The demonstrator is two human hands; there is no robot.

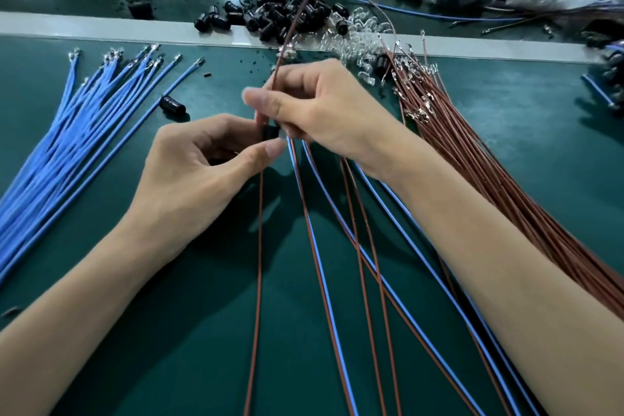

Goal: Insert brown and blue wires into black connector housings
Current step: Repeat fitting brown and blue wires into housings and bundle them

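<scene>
Housing: one black connector housing (270, 132) sits at the centre of my view, held over the green mat (209, 331).
Left hand: the left hand (196, 176) has its fingers curled, and the thumb and fingertips pinch the housing.
Brown wire: a single brown wire (303, 10) runs from the housing area up and away, out past the top edge. Fingers hide its lower end, so I cannot tell whether it is seated.
Right hand: the right hand (324, 111) has its fingers closed, pinching that wire just above the housing.
Step, as I judge it: feeding the brown wire's terminal into the housing.
Doing it well: I would hold the housing still, grip the wire close to its tip so it cannot buckle, push straight in, then tug lightly.
Trailing wires: finished wires (324, 280), blue and brown, run from under the right hand toward me.
Supplies: blue wires (67, 132) fan out at left, brown wires (472, 152) at right, and a pile of housings (280, 13) lies beyond.
</scene>
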